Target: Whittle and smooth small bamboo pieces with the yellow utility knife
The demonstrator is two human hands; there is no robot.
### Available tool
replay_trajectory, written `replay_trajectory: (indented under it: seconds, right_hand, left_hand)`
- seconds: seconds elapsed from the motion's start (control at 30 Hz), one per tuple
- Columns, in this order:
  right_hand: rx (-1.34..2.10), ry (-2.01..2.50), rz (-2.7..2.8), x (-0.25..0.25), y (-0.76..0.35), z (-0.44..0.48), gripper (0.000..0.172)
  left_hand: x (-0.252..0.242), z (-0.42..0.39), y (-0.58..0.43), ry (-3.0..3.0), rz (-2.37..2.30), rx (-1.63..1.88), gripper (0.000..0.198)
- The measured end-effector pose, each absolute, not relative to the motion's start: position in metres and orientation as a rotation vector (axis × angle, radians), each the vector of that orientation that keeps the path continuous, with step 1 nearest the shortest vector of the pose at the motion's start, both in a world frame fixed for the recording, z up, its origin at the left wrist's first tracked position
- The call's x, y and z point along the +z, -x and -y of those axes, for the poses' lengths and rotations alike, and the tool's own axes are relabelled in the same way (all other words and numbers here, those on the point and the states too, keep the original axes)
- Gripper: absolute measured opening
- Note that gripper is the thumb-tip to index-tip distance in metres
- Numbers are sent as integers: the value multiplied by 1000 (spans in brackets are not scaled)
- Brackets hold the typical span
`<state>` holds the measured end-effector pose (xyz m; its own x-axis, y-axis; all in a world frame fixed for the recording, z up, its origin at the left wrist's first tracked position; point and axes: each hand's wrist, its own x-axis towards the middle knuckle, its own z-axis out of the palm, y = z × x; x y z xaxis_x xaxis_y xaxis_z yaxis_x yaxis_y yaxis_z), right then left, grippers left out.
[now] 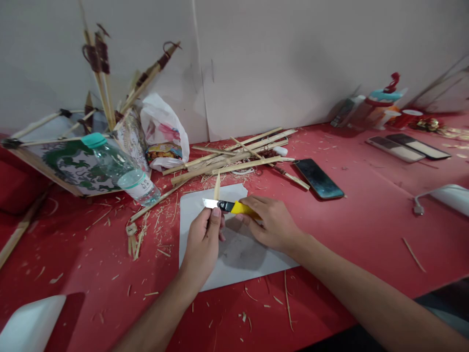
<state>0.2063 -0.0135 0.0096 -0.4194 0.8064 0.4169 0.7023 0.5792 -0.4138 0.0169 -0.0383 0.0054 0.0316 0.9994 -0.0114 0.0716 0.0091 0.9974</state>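
Observation:
My right hand [269, 220] is closed round the yellow handle of a utility knife [242, 209], whose bare blade points left. Pinched in my left hand [205, 232] is a thin, pale wood strip [217, 186] with a pointed tip, standing away from me. The knife blade crosses the strip just above my left thumb, and that thumb seems to touch the knife's black front part. Both hands are over a white sheet [252, 266] on the red table [351, 244]. The strip's lower end is hidden in my left fingers.
Behind the sheet lie several wood sticks [205, 168], with shavings scattered round them. A tilted plastic bottle [122, 171], a dragon-patterned frame [73, 166] and a plastic bag [164, 129] stand back left. A phone [318, 178] lies right of the sticks.

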Motion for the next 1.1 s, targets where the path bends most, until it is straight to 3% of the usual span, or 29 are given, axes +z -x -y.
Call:
replay_trajectory:
  seconds: [1.1]
  right_hand:
    - [203,1267,2233,13,-206,16,34]
  left_hand:
    - [3,34,-14,-1155,-1209,1081,43]
